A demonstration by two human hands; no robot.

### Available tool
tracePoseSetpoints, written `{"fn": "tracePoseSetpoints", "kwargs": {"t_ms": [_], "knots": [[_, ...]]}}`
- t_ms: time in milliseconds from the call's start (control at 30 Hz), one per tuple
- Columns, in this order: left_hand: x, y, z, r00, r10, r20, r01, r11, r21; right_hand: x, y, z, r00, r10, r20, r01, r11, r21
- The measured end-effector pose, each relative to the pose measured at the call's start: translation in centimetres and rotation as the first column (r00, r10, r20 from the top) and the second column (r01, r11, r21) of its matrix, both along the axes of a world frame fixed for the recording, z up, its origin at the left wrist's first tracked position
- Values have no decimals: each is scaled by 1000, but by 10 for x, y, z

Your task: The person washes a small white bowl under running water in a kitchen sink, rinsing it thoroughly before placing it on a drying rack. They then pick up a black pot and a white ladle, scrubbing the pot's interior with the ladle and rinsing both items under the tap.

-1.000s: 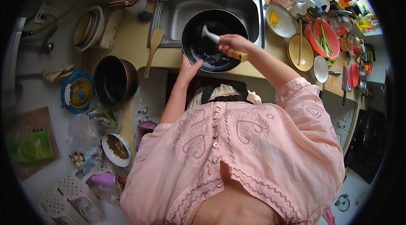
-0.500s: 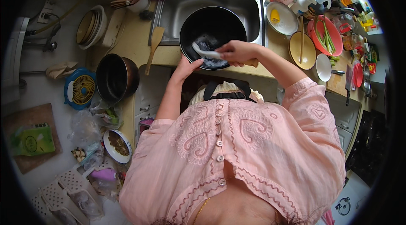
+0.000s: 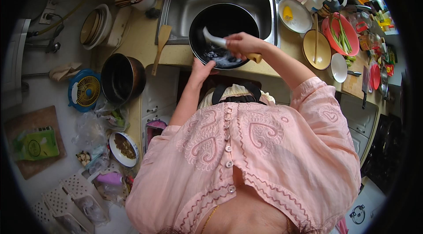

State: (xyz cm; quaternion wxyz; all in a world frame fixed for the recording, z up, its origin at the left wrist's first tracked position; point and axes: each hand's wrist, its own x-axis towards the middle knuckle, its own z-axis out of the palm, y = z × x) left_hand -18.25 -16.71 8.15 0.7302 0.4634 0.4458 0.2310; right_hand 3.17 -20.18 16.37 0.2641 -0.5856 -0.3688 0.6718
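Note:
A deep black pan [image 3: 229, 11] rests on the front edge of the steel sink, with whitish suds [image 3: 224, 59] low inside it. My left hand [image 3: 202, 69] grips the near left rim, thumb over the edge and fingers mostly hidden beneath. Over the pan's near right side, my right hand [image 3: 242, 44] is closed around a white curved brush-like tool [image 3: 214, 39] with a tan end. The tool's working face is blurred, so its exact kind is unclear.
The steel sink [image 3: 180, 11] lies behind the pan. To its left are a wooden spatula [image 3: 161, 47] and a dark pot [image 3: 115, 80]. At right stand a white plate [image 3: 299, 20], a yellow bowl [image 3: 315, 60], a red basin [image 3: 328, 31] and a knife [image 3: 365, 85].
My right hand has moved slightly up and left, tilting the white tool's tip higher. The pan has shifted a little, and my left hand still grips its rim.

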Motion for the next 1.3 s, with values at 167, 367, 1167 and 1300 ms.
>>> {"fn": "tracePoseSetpoints", "kwargs": {"t_ms": [167,367,1167,1300], "knots": [[-11,25,6,989,6,-151,41,951,307,-8,-8,32,570,642,513,-664,728,-173],[-6,-18,-21,998,-12,-58,36,896,442,-12,1,-6,999,-28,40,27,1000,12],[0,-17,-25,981,149,-125,-53,824,564,-17,11,-5,967,183,176,-182,983,-18],[8,-31,5,997,76,-12,-76,997,12,-1,19,-8,953,-211,-217,182,972,-146]]}}
